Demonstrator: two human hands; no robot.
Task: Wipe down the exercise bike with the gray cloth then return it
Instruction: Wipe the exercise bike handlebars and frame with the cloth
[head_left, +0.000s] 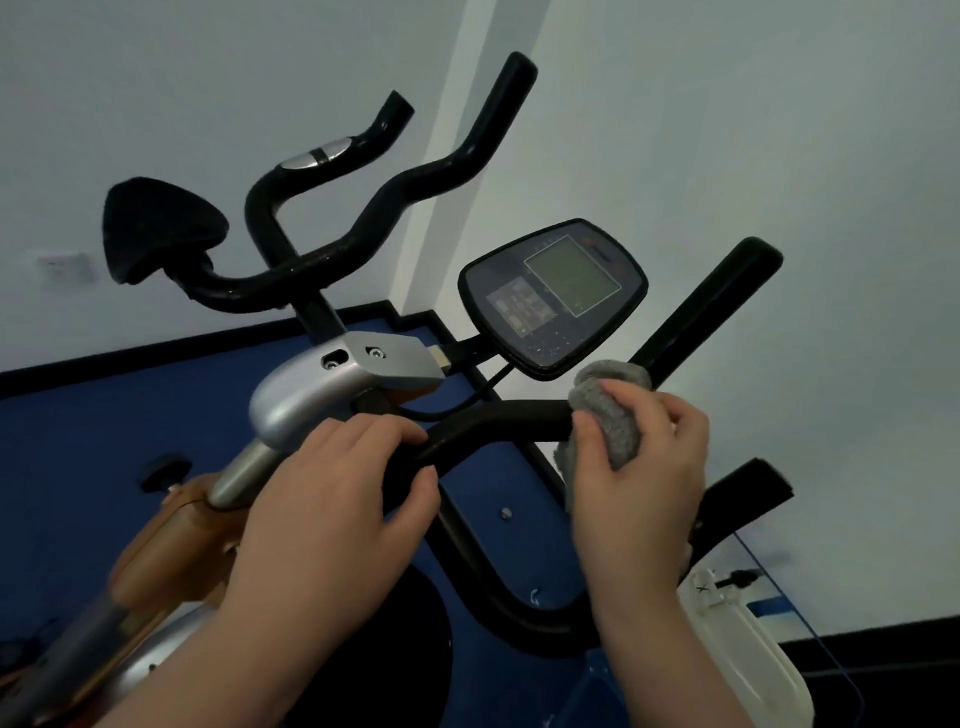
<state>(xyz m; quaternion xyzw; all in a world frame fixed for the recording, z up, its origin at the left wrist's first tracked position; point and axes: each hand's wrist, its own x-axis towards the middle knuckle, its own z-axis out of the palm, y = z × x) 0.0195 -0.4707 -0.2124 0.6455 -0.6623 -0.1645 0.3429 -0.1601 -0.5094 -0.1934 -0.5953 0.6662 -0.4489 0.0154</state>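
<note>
Wiping was the step in hand: the right hand (641, 467) had the gray cloth (605, 421) bunched around the black handlebar (511, 418) of the exercise bike (332, 384), just below and in front of the console (553, 296). Its fingers (678, 410) were curled over the top of the cloth and the thumb pressed in from the near side, so the cloth was pinched against the bar and wrapped most of the way round it. A loose tail of cloth hung down beneath the bar.

Left of the console, the left hand (343, 483) steadied the same handlebar nearer the silver stem clamp (337, 384), its fingers (400, 428) draped over the bar and the thumb hooked under, closed on the tube with no cloth.

Both forearms reached up and forward from the bottom of the view, wrists fairly straight, the right a little higher and closer to the console.

Most of the job seemed to remain: the upright grip rising right of the console, the console face, and the far bars beyond it looked untouched. Next, the cloth would probably need to slide along the bar toward that upright grip, keeping the squeeze firm enough to drag without the cloth slipping off. Returning the cloth was not yet due.
</note>
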